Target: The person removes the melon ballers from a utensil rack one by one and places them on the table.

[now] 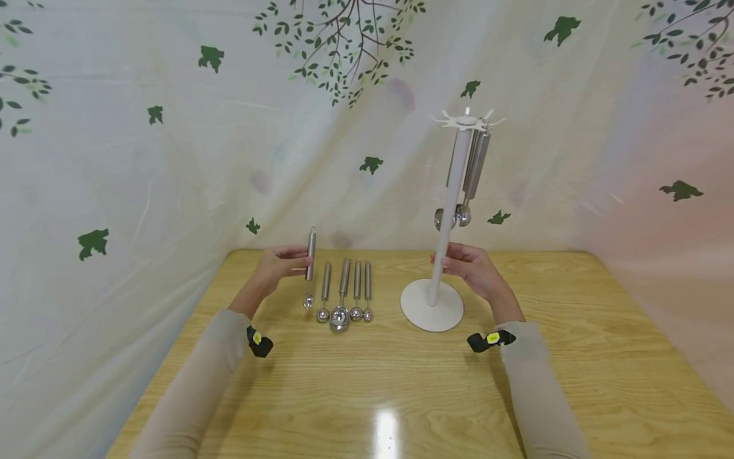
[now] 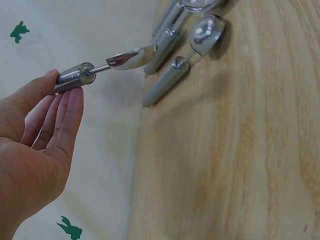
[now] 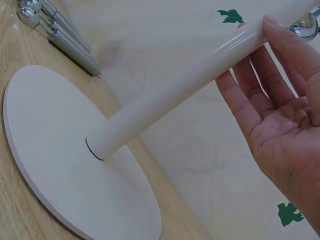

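Note:
My left hand [image 1: 275, 268] pinches a small metal scoop [image 1: 310, 255] by its handle between thumb and fingers, its bowl pointing down. In the left wrist view the scoop's narrow oval bowl [image 2: 132, 59] shows side-on, clear of the table. To the right of it, several ball scoops [image 1: 339, 317] lie in a row with their handles toward the back. My right hand [image 1: 473, 271] holds the pole of a white stand [image 1: 448, 229], thumb on one side and fingers on the other. Metal scoops [image 1: 476, 166] hang from the hooked ring on top of that stand.
The stand's round white base [image 1: 415, 309] rests on the wooden table [image 1: 344, 382], right of the scoops. Behind the table's back edge hangs a pale curtain [image 1: 321, 159] printed with leaves and green animal shapes.

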The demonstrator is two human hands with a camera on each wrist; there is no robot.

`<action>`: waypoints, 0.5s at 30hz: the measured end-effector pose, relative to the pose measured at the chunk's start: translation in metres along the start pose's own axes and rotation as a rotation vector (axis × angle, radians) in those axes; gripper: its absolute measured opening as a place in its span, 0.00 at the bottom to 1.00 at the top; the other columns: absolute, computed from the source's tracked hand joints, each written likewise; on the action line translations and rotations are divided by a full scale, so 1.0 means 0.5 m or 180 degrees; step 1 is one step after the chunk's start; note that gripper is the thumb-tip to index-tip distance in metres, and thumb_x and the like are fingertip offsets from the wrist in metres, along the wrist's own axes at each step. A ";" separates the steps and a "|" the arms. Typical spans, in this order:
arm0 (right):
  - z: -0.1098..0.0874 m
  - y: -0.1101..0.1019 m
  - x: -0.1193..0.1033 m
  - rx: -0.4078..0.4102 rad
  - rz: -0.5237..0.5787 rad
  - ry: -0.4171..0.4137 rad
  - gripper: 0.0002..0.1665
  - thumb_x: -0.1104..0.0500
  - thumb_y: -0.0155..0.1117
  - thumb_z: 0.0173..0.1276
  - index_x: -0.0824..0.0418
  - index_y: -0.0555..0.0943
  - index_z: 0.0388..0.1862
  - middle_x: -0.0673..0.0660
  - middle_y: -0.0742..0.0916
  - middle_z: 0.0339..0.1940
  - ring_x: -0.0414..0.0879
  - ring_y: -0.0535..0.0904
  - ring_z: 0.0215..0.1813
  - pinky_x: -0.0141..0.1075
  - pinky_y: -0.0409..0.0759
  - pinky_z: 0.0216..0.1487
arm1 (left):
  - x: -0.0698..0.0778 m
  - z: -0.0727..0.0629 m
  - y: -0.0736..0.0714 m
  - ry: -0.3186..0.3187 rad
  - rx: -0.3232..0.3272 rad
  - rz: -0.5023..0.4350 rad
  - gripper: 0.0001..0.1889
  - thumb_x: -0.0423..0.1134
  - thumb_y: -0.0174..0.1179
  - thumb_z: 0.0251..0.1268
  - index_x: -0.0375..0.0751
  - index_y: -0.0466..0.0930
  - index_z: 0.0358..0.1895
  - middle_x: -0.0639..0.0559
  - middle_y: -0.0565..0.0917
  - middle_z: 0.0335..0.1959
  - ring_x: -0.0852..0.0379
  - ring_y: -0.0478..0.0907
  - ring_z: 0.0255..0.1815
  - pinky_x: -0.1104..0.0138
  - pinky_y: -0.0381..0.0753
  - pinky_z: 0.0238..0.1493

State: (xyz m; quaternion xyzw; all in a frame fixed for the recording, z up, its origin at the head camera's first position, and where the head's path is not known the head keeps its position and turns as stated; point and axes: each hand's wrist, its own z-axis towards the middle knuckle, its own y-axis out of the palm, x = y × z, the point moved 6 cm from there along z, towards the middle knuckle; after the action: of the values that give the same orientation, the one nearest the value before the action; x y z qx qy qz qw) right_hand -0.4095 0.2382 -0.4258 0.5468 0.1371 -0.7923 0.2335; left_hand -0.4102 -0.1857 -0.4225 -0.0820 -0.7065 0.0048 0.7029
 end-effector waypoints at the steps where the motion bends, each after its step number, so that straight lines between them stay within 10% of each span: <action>1: 0.000 0.000 -0.001 -0.0005 -0.0006 -0.0001 0.22 0.73 0.55 0.76 0.56 0.84 0.59 0.56 0.90 0.52 0.46 0.87 0.56 0.36 0.87 0.58 | -0.005 0.000 -0.003 -0.0013 0.0004 -0.0005 0.26 0.31 0.67 0.68 0.24 0.73 0.65 0.57 0.87 0.40 0.62 0.87 0.40 0.63 0.90 0.51; 15: -0.003 0.005 -0.004 0.0021 -0.0077 0.0087 0.22 0.73 0.55 0.76 0.54 0.85 0.58 0.48 0.91 0.51 0.48 0.86 0.59 0.35 0.86 0.59 | -0.064 0.006 -0.011 -0.0335 0.0113 -0.0008 0.24 0.29 0.68 0.66 0.24 0.75 0.63 0.57 0.90 0.38 0.61 0.88 0.38 0.59 0.89 0.53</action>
State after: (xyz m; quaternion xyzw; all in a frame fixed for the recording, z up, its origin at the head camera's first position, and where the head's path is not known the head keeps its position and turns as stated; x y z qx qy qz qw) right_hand -0.4065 0.2372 -0.4243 0.5567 0.1443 -0.7879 0.2201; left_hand -0.4136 -0.1946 -0.4535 -0.0682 -0.7424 0.0207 0.6661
